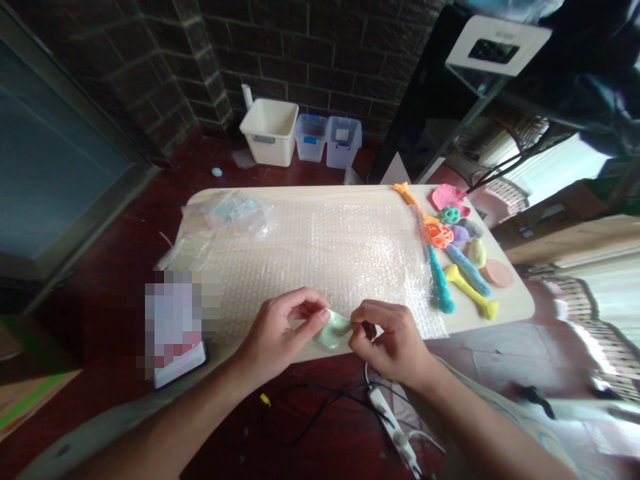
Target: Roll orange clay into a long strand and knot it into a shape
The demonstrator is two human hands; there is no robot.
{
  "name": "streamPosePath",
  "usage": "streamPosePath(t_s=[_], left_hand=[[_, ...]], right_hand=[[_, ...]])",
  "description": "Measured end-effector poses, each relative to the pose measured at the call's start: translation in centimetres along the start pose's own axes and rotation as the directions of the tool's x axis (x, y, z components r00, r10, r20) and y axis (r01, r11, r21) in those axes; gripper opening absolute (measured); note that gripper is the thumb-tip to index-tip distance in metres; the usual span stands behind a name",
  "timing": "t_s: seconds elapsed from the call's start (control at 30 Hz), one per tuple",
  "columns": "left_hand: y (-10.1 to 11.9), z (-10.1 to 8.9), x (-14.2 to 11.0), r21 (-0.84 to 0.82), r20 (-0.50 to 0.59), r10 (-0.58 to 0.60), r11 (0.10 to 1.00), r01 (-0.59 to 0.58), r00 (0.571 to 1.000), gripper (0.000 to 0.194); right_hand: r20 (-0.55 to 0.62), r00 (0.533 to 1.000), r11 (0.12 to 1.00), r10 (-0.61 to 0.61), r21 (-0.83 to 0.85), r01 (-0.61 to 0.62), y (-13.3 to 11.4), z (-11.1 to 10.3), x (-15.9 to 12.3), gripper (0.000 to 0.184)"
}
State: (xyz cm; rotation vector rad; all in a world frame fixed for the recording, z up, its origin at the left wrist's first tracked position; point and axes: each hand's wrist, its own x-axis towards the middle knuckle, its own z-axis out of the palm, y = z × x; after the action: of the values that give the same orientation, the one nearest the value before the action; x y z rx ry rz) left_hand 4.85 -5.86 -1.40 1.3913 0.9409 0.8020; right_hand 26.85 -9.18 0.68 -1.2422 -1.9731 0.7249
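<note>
Near the table's front edge, my left hand [287, 327] pinches the left corner of a small pale green packet [332, 331] between thumb and fingertips. My right hand [387, 337] has its fingers curled closed on the packet's right end. The packet is thin and shiny, stretched between both hands; whether it is a bag with soft clay inside, I cannot make out. Beneath and beyond the hands lies a sheet of bubble wrap [320, 257]. Clay-like shapes stand to the right, among them a yellow bone shape [471, 293] and a teal beaded stick [439, 280].
The pale table [510, 303] also bears clear plastic bags [240, 212] at back left and a pink clay bowl [450, 198] at back right. A notebook-like item [180, 367], partly blurred, is at the left edge. Bins [273, 143] and a power strip [393, 427] are on the floor.
</note>
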Motion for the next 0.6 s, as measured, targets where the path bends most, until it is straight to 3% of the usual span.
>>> streamPosePath(t_s=[0.2,0.37,0.47,0.6], left_hand=[[0.27,0.03,0.15,-0.053,0.052,-0.072,0.996,0.075,0.996,0.022],[0.20,0.01,0.18,-0.006,0.059,-0.075,0.997,0.075,0.995,0.025],[0.49,-0.17,0.14,0.075,0.067,-0.043,0.996,0.038,0.997,0.025],[0.89,-0.45,0.01,0.326,0.074,0.111,0.936,-0.129,0.991,0.018]], right_hand=[[-0.003,0.999,0.998,-0.047,-0.043,0.047,0.13,-0.12,-0.04,0.013],[-0.022,0.999,0.999,-0.031,-0.034,0.030,0.33,-0.15,-0.06,0.013],[-0.028,1.000,0.999,-0.006,-0.044,0.005,0.56,-0.27,-0.06,0.013],[-0.051,0.999,0.999,0.021,-0.042,-0.023,0.76,-0.42,-0.14,0.012]])
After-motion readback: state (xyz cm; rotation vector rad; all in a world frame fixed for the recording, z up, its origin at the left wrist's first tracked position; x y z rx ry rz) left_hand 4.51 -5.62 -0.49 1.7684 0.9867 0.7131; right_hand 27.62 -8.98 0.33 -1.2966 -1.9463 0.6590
